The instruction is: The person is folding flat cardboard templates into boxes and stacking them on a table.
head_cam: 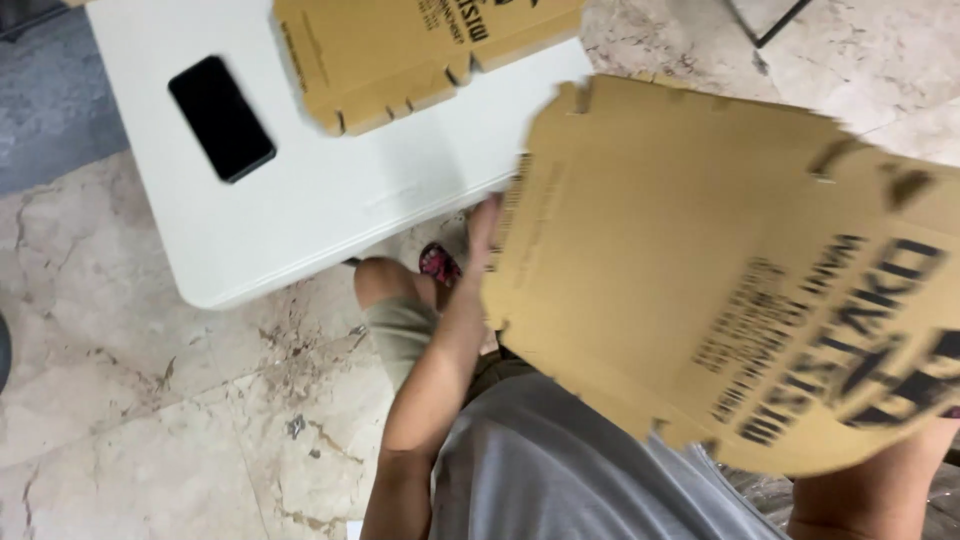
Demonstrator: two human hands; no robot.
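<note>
A black phone (221, 118) is seen lying flat on the white table (300, 210), and just right of it a flat cardboard blank (400, 50) rests on the table's far part, its notched edge toward the viewer. Further right, the left hand (485, 225) is raised to the left edge of a second, larger blank (720, 280), which is held tilted in the air above the lap, apart from the table; the fingers appear to be closed on that edge, though most of them are hidden behind the board. The right hand is not seen: only a forearm shows at the lower right, beneath the blank, so its grip cannot be told. The blank is judged to be light and fairly stiff, yet broad enough to sag or catch air, and apt to fold along its scored lines. It is best taken at two opposite edges, away from the cut tabs, which could be bent or torn.
</note>
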